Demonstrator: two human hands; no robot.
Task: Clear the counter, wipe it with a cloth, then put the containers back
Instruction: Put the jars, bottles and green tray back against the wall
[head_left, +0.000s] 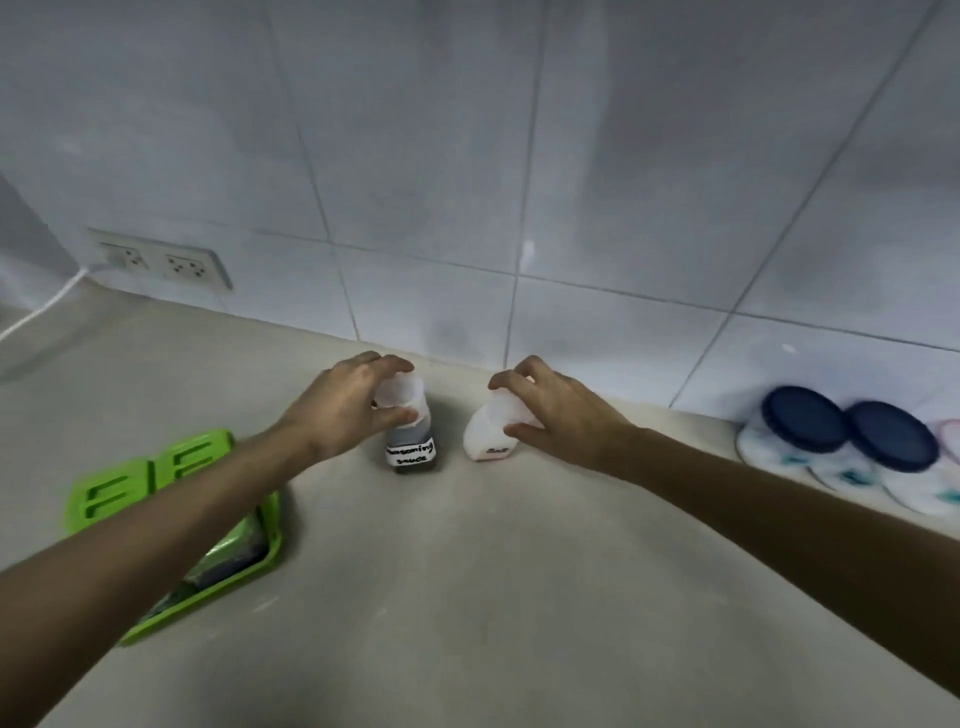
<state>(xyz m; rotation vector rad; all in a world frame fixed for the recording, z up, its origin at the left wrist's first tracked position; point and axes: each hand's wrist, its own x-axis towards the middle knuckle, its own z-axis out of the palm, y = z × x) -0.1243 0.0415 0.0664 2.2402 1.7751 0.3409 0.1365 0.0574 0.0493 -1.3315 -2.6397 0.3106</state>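
Observation:
Two small labelled containers stand near the back of the beige counter (467, 597), close to the tiled wall. My left hand (343, 405) grips the white cap of the dark seasoning sauce bottle (413, 449), which stands upright. My right hand (556, 410) holds the top of the white salt container (485, 436), which leans to the left. The two containers are a small gap apart.
A green tray (156, 499) with a dark cloth-like thing in it sits at the left under my left forearm. Blue-lidded tubs (841, 441) stand at the right by the wall. A wall socket (161, 260) with a white cable is at the far left.

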